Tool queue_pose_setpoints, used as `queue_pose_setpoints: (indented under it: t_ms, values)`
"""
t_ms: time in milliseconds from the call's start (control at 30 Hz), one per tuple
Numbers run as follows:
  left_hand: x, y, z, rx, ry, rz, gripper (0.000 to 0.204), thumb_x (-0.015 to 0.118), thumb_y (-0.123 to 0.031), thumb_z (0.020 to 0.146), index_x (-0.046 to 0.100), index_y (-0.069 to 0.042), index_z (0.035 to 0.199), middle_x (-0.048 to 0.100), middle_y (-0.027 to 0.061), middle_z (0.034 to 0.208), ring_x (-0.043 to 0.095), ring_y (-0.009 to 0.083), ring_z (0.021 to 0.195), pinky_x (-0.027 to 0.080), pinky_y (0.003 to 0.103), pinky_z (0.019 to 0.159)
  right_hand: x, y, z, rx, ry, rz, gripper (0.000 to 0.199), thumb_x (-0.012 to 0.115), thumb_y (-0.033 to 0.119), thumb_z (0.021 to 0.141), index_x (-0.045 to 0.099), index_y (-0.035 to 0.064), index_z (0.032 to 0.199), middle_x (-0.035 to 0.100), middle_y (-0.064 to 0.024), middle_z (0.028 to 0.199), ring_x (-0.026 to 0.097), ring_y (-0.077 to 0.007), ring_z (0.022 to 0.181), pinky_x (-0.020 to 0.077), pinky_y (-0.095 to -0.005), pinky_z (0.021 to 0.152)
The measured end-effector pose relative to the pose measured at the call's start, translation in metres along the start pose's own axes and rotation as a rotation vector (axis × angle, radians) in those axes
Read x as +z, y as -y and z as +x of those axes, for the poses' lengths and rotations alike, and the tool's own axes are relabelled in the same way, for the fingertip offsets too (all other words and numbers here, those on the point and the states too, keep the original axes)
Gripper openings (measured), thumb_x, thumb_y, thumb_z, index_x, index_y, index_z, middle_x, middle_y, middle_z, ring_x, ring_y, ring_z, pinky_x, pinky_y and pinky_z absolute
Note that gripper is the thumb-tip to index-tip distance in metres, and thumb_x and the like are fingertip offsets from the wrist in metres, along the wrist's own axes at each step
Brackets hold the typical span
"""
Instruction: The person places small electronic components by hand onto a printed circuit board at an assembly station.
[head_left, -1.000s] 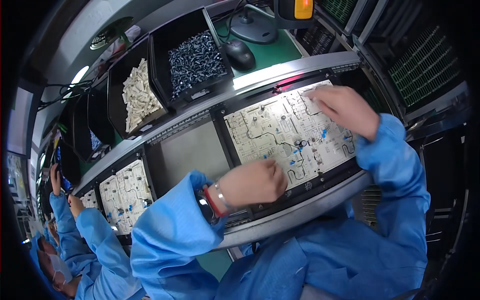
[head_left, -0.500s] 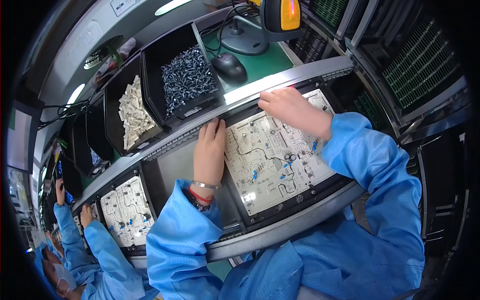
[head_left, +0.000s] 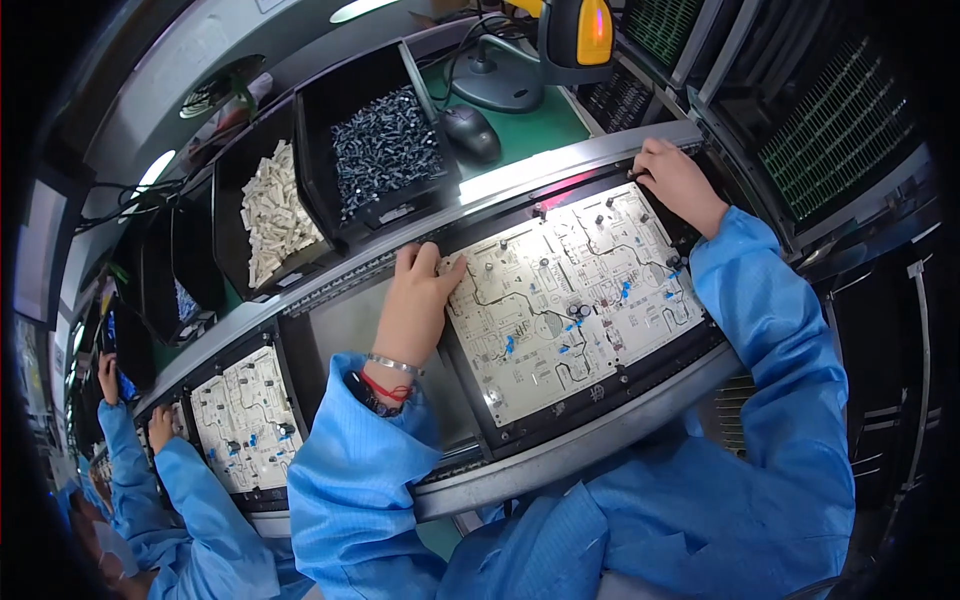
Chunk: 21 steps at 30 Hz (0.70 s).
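Note:
A cream circuit board (head_left: 560,290), with blue parts, dark round parts and black lines, lies in a black frame (head_left: 570,405) in front of me. My left hand (head_left: 415,305) rests at the board's far left corner, thumb and fingers apart and holding nothing visible. At the far right corner my right hand (head_left: 682,188) has its fingers curled together over the frame's edge. What its fingertips pinch, if anything, is hidden.
Beyond the metal rail stand black bins of dark blue small parts (head_left: 385,150) and white parts (head_left: 275,215). A mouse (head_left: 470,132) and an orange-and-black scanner (head_left: 580,40) are behind. Green board racks (head_left: 835,130) stand right; at left a co-worker's hand (head_left: 160,428) is near another board (head_left: 242,410).
My right hand has moved right along the frame's far edge to its far right corner, uncovering more of the board. My left thumb has spread onto the board's corner.

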<state>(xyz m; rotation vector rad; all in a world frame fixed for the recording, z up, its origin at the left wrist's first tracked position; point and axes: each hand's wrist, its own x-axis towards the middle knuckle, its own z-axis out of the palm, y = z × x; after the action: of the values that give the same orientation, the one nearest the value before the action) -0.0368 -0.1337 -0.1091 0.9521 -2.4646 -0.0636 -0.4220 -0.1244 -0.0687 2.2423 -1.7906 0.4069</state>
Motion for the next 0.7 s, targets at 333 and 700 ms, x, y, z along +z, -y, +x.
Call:
queue_pose_setpoints:
  t_ms: [333,700]
  values:
    - [-0.022,-0.001,0.009,0.164,-0.19,0.149,0.028,0.056,-0.003,0.072,0.067,-0.008,0.097,0.053,0.0139,0.099,0.05,0.0328,0.099,0.044,0.041,0.084,-0.03,0.046,0.028,-0.087,0.125,-0.262,0.017,0.065,0.016,0.074,0.062,-0.0005,0.073,0.063,-0.0178,0.079,0.061,-0.0372,0.078,0.0488,-0.0449,0.07]
    - [-0.061,0.141,0.02,-0.416,-0.273,0.106,0.019,0.057,0.001,0.073,0.067,-0.004,0.089,0.061,0.0182,0.092,0.059,0.0381,0.087,0.048,0.044,0.077,0.041,0.217,0.173,-0.521,-0.137,0.195,0.028,0.056,0.0,0.078,0.06,0.0002,0.105,0.062,-0.0184,0.101,0.06,-0.0347,0.095,0.0481,-0.0397,0.084]
